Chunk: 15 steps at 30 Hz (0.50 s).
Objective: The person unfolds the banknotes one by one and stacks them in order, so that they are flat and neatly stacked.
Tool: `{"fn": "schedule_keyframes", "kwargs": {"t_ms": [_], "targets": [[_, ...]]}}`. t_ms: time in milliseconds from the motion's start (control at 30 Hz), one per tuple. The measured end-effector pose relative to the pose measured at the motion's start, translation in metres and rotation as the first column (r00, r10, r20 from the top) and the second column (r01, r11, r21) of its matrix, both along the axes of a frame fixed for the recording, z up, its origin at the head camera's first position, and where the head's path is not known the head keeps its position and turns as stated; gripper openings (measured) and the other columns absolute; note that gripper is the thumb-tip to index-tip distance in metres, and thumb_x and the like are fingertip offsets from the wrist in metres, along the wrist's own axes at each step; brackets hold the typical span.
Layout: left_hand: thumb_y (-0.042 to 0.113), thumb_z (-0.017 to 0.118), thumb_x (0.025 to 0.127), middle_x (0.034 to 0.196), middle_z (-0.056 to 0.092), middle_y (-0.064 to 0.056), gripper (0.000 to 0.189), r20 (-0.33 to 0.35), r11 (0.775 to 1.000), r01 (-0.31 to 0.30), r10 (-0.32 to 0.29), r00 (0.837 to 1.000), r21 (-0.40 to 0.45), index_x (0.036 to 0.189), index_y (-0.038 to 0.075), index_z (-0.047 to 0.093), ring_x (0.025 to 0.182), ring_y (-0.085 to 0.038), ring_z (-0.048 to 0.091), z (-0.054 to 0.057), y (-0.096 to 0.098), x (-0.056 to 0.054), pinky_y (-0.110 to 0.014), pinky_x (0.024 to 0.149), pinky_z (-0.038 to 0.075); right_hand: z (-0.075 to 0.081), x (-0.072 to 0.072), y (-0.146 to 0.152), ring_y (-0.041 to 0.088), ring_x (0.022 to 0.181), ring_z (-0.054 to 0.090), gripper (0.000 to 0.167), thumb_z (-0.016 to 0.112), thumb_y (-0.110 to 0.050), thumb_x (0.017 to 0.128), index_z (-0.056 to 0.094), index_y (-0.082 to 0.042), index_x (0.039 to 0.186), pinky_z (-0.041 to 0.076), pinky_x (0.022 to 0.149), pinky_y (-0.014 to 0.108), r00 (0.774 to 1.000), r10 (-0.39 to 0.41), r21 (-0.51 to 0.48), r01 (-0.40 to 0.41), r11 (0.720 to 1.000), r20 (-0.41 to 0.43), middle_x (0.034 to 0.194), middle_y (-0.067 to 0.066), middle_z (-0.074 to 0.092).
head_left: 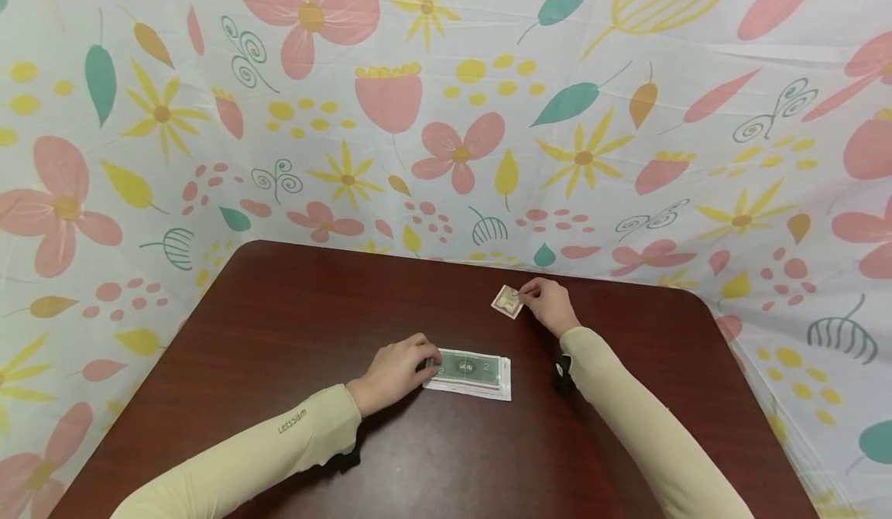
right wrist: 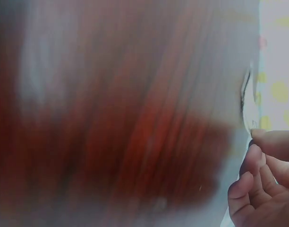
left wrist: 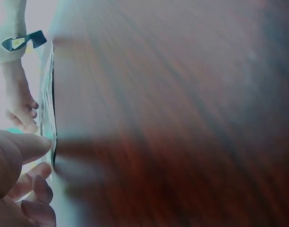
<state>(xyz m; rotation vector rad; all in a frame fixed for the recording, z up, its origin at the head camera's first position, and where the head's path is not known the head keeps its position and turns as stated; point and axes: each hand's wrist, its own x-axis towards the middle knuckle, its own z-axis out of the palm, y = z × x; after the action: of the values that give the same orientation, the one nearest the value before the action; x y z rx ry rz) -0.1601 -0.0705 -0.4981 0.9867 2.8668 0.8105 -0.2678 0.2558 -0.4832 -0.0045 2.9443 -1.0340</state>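
Note:
A stack of green play-money banknotes (head_left: 468,367), the top one marked with a 2, lies on the table with white paper edges showing beneath. My left hand (head_left: 394,370) grips the stack's left end; in the left wrist view, the thumb presses on the edge of the banknotes (left wrist: 48,101). Farther back and to the right, my right hand (head_left: 552,307) pinches the right corner of a small tan-printed banknote (head_left: 506,302) with a white border. Seen from the right wrist, that banknote (right wrist: 250,106) appears almost edge-on at the thumb and fingertips.
Both hands work over a dark red-brown wooden table (head_left: 307,294) with rounded back corners. A white cloth (head_left: 446,77) printed with flowers and leaves hangs behind it and at its sides. Dark straps sit at both cuffs.

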Motion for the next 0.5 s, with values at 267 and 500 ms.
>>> {"fn": "schedule_keyframes", "kwargs": {"t_ms": [267,500], "targets": [[0.024,0.073,0.1,0.108,0.066,0.002,0.01,-0.026,1.0,0.006,-0.006,1.0,-0.02,0.109,0.02,0.076,0.08,-0.01,0.064,0.0,0.0,0.002,-0.028,0.065,0.05,0.008,0.019,-0.008,0.023,0.081,0.065,0.019,0.066,-0.02,0.103,0.075,-0.005,0.11,0.051,0.069,0.034,0.997,0.019,-0.182,-0.005,0.983,0.076,0.101,0.013,0.072],[0.022,0.073,0.099,0.108,0.067,0.002,0.011,-0.04,1.0,0.005,-0.005,0.999,-0.015,0.109,0.019,0.076,0.081,-0.012,0.065,0.001,0.0,0.004,-0.029,0.065,0.052,0.013,0.034,-0.014,0.021,0.078,0.061,0.019,0.07,-0.021,0.101,0.077,-0.006,0.108,0.049,0.068,0.033,0.994,0.025,-0.248,0.001,0.969,0.102,0.102,0.01,0.071]]}}
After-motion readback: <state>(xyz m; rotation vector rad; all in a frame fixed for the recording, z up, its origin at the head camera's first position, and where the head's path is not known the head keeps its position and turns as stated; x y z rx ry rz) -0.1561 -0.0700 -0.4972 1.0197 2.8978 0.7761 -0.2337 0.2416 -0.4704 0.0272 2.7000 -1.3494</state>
